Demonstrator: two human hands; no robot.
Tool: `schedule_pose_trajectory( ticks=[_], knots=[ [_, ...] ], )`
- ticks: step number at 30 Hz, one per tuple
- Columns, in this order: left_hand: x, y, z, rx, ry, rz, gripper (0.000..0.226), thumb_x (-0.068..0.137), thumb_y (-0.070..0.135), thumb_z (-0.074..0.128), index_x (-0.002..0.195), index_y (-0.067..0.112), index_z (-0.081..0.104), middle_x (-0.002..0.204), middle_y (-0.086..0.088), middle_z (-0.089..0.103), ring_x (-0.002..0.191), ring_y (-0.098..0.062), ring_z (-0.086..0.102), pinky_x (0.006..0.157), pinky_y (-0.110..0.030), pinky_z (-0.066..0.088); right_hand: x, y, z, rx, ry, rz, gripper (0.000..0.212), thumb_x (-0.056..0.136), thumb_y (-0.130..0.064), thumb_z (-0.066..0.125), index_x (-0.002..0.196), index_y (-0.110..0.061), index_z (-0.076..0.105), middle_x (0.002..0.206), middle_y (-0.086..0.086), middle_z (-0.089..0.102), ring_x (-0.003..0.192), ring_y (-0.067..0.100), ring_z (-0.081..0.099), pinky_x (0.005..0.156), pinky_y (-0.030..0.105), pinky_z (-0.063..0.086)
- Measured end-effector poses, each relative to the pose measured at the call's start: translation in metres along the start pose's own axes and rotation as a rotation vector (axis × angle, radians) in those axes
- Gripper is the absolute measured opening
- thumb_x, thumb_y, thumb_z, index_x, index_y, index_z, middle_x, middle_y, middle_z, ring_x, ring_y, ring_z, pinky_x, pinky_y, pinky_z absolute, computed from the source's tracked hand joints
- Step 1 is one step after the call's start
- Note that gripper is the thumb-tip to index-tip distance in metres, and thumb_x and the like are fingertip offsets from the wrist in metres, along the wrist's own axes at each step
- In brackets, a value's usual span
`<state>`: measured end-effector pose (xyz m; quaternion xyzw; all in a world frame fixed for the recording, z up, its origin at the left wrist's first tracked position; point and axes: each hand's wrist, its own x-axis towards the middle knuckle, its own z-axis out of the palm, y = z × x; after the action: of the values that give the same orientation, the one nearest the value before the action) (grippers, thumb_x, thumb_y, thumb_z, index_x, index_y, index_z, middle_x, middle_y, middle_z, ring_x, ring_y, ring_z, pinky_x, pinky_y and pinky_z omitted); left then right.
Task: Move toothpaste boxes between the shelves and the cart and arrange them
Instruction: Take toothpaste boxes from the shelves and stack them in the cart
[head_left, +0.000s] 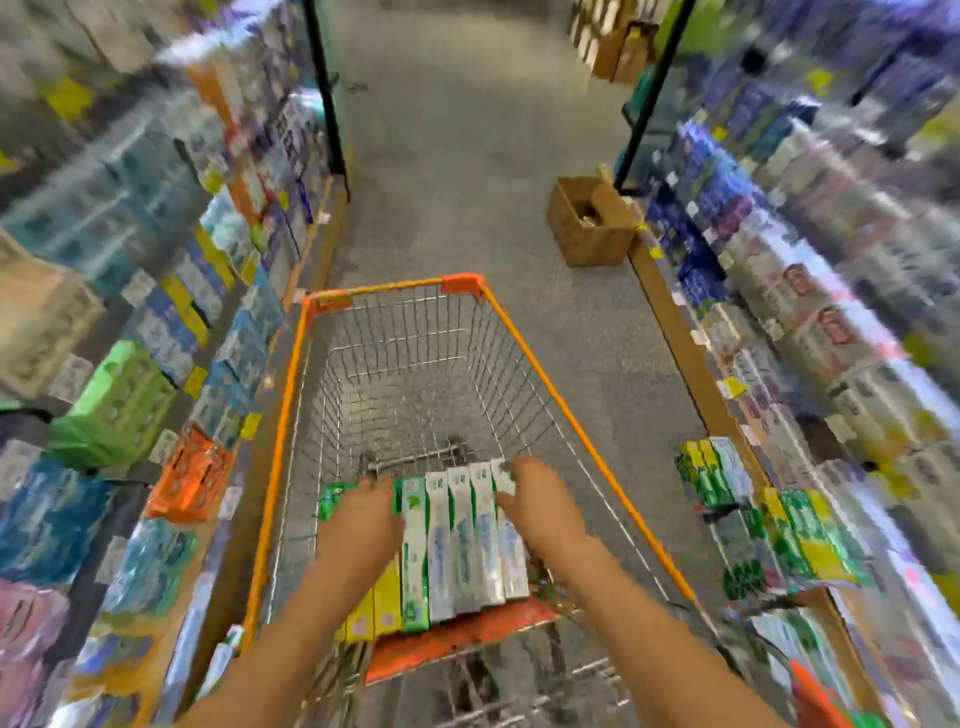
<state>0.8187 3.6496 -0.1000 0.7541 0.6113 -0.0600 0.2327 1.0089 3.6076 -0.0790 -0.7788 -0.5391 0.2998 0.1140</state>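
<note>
Bare forearms, no sleeves; left hand (363, 519), right hand (540, 506).

Both my arms come up from the bottom edge of the view, bare to the elbow, stretched forward and angled in toward each other. My left hand (363, 512) lies palm down with the wrist straight, fingers pointing away from me and pressed flat — they look extended rather than curled. My right hand (540, 499) sits level with it, just apart, also palm down, its back toward the camera. The right fingers (511, 491) bend at the knuckles and hook slightly inward toward the left — I think they are gripping something, though motion blur smears the fingertips too much to be sure. The hands do not touch.
</note>
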Motion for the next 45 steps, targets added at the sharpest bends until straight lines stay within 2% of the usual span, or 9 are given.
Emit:
schedule_pose_trajectory(
  ticks=[2, 8, 13, 17, 22, 28, 34, 39, 45],
  knots=[
    [-0.012, 0.029, -0.023, 0.035, 0.04, 0.106, 0.05, 0.095, 0.027, 0.048, 0.142, 0.019, 0.034, 0.136, -0.009, 0.045, 0.123, -0.028, 0.046, 0.092, -0.037, 0.043, -0.029, 0.013, -0.04, -0.019, 0.138, 0.015, 0.033, 0.094, -0.018, 0.053, 0.126, -0.008, 0.054, 0.124, 0.016, 0.057, 0.113, 0.029, 0.054, 0.081, 0.032, 0.042],
    [-0.049, 0.145, -0.061, 0.15, 0.162, 0.441, 0.043, 0.096, 0.027, 0.047, 0.137, 0.014, 0.039, 0.126, -0.012, 0.05, 0.114, -0.031, 0.052, 0.085, -0.04, 0.046, -0.129, 0.082, -0.144, -0.05, 0.441, 0.165, 0.04, 0.095, -0.021, 0.053, 0.133, -0.011, 0.048, 0.134, 0.011, 0.05, 0.121, 0.028, 0.048, 0.092, 0.033, 0.041],
    [-0.086, 0.261, -0.044, 0.195, 0.205, 0.675, 0.048, 0.093, 0.028, 0.05, 0.138, 0.018, 0.039, 0.127, -0.01, 0.051, 0.117, -0.03, 0.052, 0.09, -0.042, 0.046, -0.224, 0.167, -0.193, -0.009, 0.68, 0.314, 0.036, 0.092, -0.024, 0.057, 0.127, -0.015, 0.055, 0.129, 0.01, 0.055, 0.118, 0.027, 0.051, 0.092, 0.035, 0.041],
    [-0.139, 0.369, -0.003, 0.196, 0.15, 0.898, 0.044, 0.094, 0.029, 0.049, 0.135, 0.018, 0.041, 0.127, -0.009, 0.051, 0.115, -0.03, 0.051, 0.087, -0.044, 0.049, -0.314, 0.246, -0.216, -0.028, 0.765, 0.496, 0.038, 0.089, -0.025, 0.061, 0.126, -0.017, 0.055, 0.128, 0.008, 0.057, 0.116, 0.027, 0.053, 0.091, 0.035, 0.044],
    [-0.203, 0.48, 0.066, 0.197, 0.053, 1.075, 0.043, 0.096, 0.031, 0.048, 0.136, 0.016, 0.04, 0.131, -0.009, 0.049, 0.114, -0.028, 0.051, 0.085, -0.041, 0.048, -0.402, 0.333, -0.235, -0.033, 0.808, 0.659, 0.038, 0.092, -0.027, 0.058, 0.128, -0.015, 0.055, 0.128, 0.008, 0.057, 0.115, 0.027, 0.053, 0.09, 0.037, 0.046],
    [-0.24, 0.551, 0.137, 0.219, -0.052, 1.138, 0.044, 0.095, 0.035, 0.05, 0.134, 0.016, 0.045, 0.13, -0.008, 0.051, 0.111, -0.027, 0.055, 0.082, -0.039, 0.049, -0.451, 0.411, -0.25, -0.025, 0.795, 0.751, 0.04, 0.093, -0.029, 0.057, 0.13, -0.014, 0.052, 0.13, 0.008, 0.055, 0.117, 0.026, 0.051, 0.091, 0.035, 0.042],
    [-0.23, 0.602, 0.18, 0.359, -0.107, 1.17, 0.041, 0.097, 0.035, 0.046, 0.133, 0.015, 0.046, 0.124, -0.011, 0.051, 0.111, -0.029, 0.054, 0.078, -0.037, 0.045, -0.437, 0.466, -0.247, 0.064, 0.775, 0.829, 0.035, 0.093, -0.027, 0.057, 0.124, -0.012, 0.056, 0.125, 0.011, 0.058, 0.111, 0.029, 0.055, 0.088, 0.041, 0.047],
    [-0.204, 0.663, 0.214, 0.397, -0.161, 1.237, 0.047, 0.097, 0.034, 0.045, 0.141, 0.019, 0.04, 0.134, -0.008, 0.049, 0.118, -0.027, 0.051, 0.088, -0.037, 0.044, -0.415, 0.514, -0.252, 0.084, 0.72, 0.888, 0.041, 0.092, -0.027, 0.059, 0.13, -0.012, 0.052, 0.13, 0.009, 0.055, 0.117, 0.026, 0.052, 0.094, 0.037, 0.044],
    [-0.167, 0.73, 0.267, 0.48, -0.274, 1.316, 0.042, 0.097, 0.03, 0.046, 0.137, 0.016, 0.042, 0.135, -0.009, 0.049, 0.116, -0.028, 0.052, 0.084, -0.037, 0.046, -0.388, 0.585, -0.265, 0.129, 0.703, 1.012, 0.037, 0.092, -0.028, 0.059, 0.125, -0.011, 0.054, 0.125, 0.009, 0.057, 0.111, 0.026, 0.054, 0.088, 0.036, 0.044]
  ],
)
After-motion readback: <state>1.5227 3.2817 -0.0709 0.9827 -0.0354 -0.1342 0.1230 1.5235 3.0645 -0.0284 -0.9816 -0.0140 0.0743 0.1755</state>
